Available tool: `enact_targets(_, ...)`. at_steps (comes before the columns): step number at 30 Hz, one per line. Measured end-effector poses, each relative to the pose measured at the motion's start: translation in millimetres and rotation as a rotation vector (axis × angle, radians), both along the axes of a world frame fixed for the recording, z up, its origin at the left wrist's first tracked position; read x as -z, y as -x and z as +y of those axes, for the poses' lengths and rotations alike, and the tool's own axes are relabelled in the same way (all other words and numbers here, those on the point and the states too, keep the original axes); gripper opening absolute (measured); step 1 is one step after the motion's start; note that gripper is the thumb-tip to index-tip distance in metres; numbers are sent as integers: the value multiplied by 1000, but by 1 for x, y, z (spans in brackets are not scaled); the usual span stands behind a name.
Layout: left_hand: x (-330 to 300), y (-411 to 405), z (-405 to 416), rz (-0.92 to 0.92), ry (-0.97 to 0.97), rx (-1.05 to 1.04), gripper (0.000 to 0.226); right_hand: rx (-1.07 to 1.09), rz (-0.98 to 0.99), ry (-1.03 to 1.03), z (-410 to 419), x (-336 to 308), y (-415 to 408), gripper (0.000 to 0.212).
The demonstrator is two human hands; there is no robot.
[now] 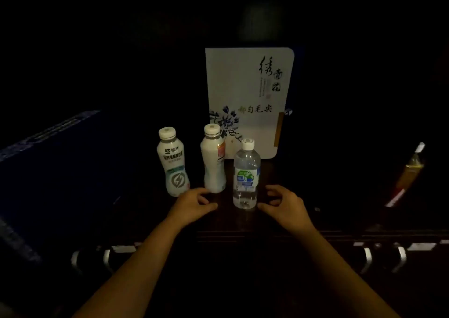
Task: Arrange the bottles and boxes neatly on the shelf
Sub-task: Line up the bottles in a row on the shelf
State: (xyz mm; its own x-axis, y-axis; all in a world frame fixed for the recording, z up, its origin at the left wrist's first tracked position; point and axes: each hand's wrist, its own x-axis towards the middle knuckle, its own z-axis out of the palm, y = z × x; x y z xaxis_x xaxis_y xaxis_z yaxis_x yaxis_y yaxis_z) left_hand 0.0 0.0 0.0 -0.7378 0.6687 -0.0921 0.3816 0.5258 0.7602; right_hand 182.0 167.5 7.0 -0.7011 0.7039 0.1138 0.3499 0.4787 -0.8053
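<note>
A very dark room; walls and floor are lost in black. A dark wooden shelf (243, 232) runs across at 6 o'clock, with curved metal handles (368, 259) below its front edge. Weak light reaches only the middle.

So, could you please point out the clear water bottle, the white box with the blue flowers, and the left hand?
clear water bottle (246, 172): head view, on its label.
white box (245, 94): head view, on its front face.
left hand (193, 202): head view, on the back of the hand.
</note>
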Motion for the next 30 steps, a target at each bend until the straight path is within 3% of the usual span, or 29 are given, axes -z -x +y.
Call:
enact_targets(5, -10, 25, 36, 38, -114, -156, 46, -71, 72, 96, 25, -4, 30, 81)
enact_targets(9, -11, 37, 46, 103, -180, -265, 71, -210, 165, 172, 33, -7, 48, 80)
enact_targets(13, -16, 43, 55, 100, -275, -162, 73, -270, 233, 288, 36, -8, 60, 77)
enact_targets(20, -12, 47, 65, -82, -410, -119, 71, -309, 244, 387, 38, -12, 62, 66)
enact_targets(24, -7, 41, 63, -70, -470, -181, 69, -205, 274, 356, 35, -10, 57, 66)
enact_targets(30, -6, 10, 54, -74, -492, -105, 58, -59, 323, 296, 29, -6, 22, 69)
